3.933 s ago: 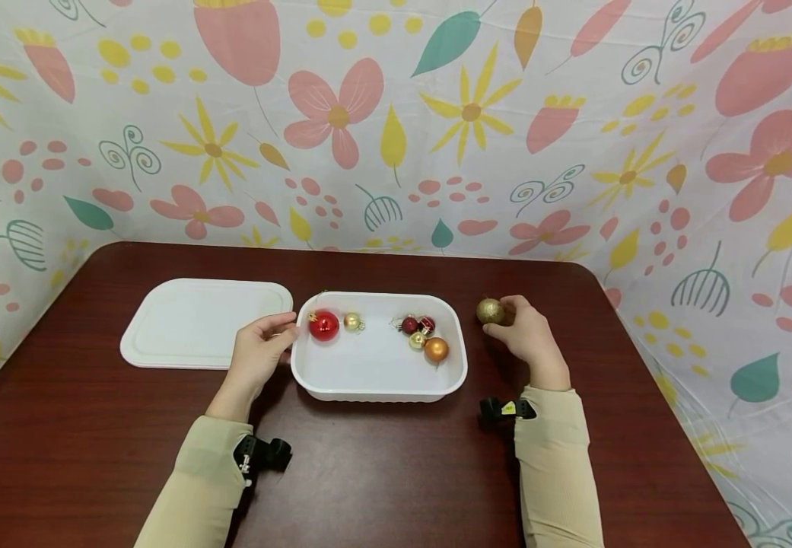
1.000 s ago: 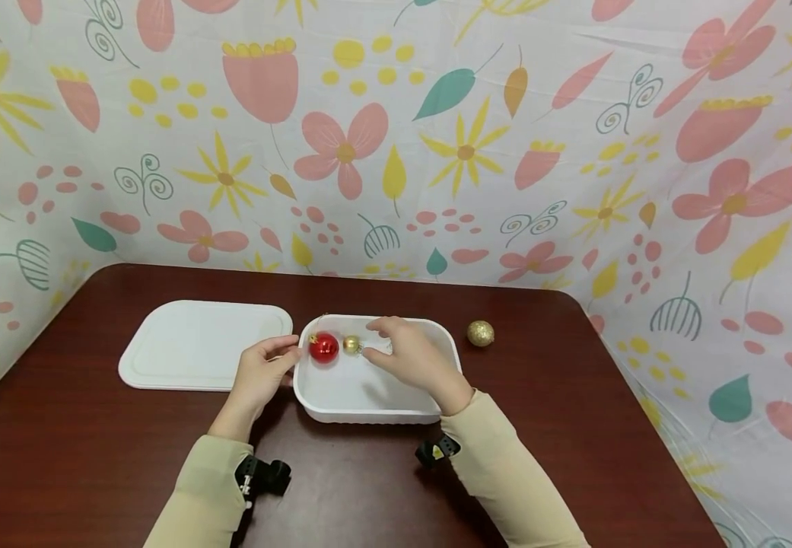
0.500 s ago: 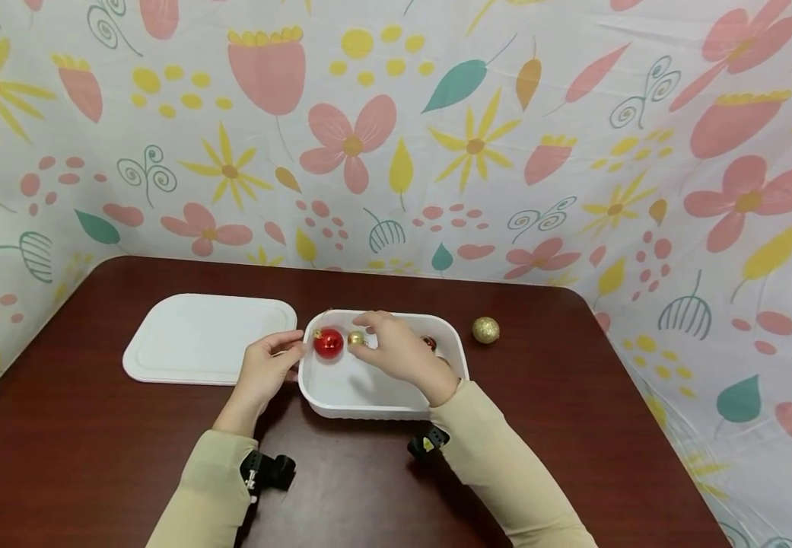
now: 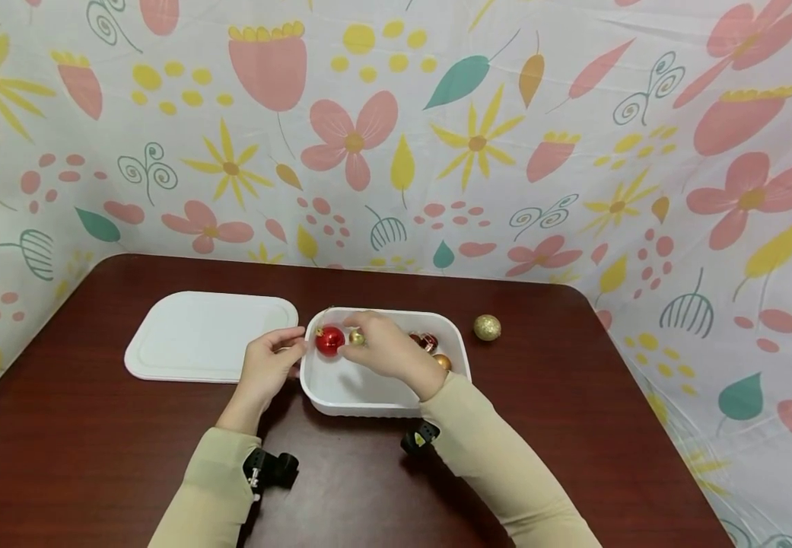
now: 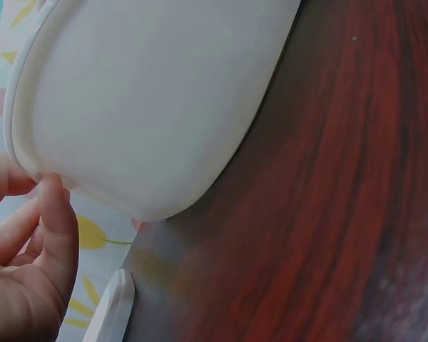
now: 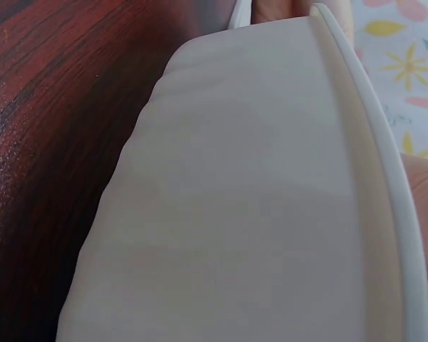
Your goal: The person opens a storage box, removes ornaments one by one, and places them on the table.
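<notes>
Fingers of the left hand (image 4: 267, 364) curl against the left rim of the white tray (image 4: 368, 396), apparently bracing it against sliding on the dark table (image 4: 94, 457). The right hand (image 4: 385, 352) dips inside the tray, fingertips closing on a small gold bauble (image 4: 357, 337) just right of the red bauble (image 4: 330, 340) (whether it is truly pinched, I cannot tell). More baubles (image 4: 430, 344) sit at the tray's right end; a glittery gold ball (image 4: 487, 327) lies outside to its right, the white lid (image 4: 211, 335) to its left.
</notes>
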Action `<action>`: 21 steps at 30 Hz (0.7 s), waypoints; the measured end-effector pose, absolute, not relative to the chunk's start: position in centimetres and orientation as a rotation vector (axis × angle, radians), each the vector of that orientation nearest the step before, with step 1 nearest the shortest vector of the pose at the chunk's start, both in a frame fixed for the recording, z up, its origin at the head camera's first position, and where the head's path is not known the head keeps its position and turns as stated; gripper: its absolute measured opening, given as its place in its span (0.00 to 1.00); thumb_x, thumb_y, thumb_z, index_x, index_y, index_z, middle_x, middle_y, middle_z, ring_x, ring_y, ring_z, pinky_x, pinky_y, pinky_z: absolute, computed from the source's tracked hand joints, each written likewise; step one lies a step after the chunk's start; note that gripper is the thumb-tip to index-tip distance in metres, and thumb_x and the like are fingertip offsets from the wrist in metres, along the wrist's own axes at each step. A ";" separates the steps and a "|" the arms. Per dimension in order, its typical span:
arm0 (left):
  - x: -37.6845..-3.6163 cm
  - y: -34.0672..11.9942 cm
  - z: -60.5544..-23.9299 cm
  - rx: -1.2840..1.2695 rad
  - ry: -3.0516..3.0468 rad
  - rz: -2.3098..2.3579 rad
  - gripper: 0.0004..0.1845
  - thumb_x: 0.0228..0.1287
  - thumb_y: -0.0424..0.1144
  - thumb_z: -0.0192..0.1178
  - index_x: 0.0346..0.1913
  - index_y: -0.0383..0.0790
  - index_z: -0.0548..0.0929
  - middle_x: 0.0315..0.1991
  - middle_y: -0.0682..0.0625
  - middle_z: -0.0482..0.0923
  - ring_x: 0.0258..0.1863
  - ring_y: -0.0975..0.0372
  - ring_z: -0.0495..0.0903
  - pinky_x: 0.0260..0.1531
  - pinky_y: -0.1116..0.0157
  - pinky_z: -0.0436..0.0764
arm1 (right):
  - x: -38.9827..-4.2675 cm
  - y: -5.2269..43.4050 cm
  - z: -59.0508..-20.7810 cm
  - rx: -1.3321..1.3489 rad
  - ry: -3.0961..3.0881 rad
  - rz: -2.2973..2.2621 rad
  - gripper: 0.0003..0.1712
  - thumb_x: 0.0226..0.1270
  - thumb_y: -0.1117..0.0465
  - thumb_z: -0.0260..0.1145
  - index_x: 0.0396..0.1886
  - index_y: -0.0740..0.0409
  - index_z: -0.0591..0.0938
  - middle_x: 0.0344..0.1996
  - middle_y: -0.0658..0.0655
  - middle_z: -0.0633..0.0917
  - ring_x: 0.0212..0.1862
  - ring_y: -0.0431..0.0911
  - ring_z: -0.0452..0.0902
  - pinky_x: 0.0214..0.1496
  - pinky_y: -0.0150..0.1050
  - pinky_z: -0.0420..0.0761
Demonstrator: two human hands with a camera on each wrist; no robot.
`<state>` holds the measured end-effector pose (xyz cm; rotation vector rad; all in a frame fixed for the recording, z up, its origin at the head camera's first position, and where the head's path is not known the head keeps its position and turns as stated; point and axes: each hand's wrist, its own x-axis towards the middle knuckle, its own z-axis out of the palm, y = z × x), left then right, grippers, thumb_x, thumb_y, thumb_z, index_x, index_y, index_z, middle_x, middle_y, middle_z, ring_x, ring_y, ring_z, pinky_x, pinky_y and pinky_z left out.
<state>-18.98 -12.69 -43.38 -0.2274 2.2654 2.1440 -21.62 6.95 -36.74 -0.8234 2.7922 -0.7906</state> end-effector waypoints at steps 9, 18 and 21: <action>-19.1 -12.7 -43.1 -0.221 2.244 2.157 0.18 0.62 0.33 0.60 0.55 0.31 0.78 0.43 0.40 0.80 0.24 0.68 0.79 0.23 0.72 0.82 | -22.2 6.3 -37.0 -0.794 2.765 -0.790 0.26 0.59 0.57 0.68 0.58 0.61 0.77 0.52 0.59 0.82 0.50 0.52 0.78 0.54 0.43 0.79; -19.1 -12.8 -43.3 -0.222 2.228 2.173 0.18 0.62 0.32 0.59 0.55 0.30 0.78 0.40 0.45 0.80 0.23 0.68 0.78 0.23 0.73 0.81 | -23.0 5.3 -37.9 -0.808 2.771 -0.715 0.28 0.58 0.55 0.71 0.59 0.54 0.77 0.53 0.53 0.82 0.51 0.47 0.78 0.55 0.39 0.77; -18.9 -12.7 -43.3 -0.230 2.224 2.175 0.18 0.62 0.32 0.59 0.54 0.30 0.79 0.38 0.48 0.79 0.22 0.69 0.77 0.22 0.73 0.81 | -23.1 4.9 -38.1 -0.835 2.767 -0.688 0.29 0.57 0.55 0.71 0.59 0.52 0.77 0.53 0.52 0.82 0.53 0.45 0.77 0.60 0.38 0.75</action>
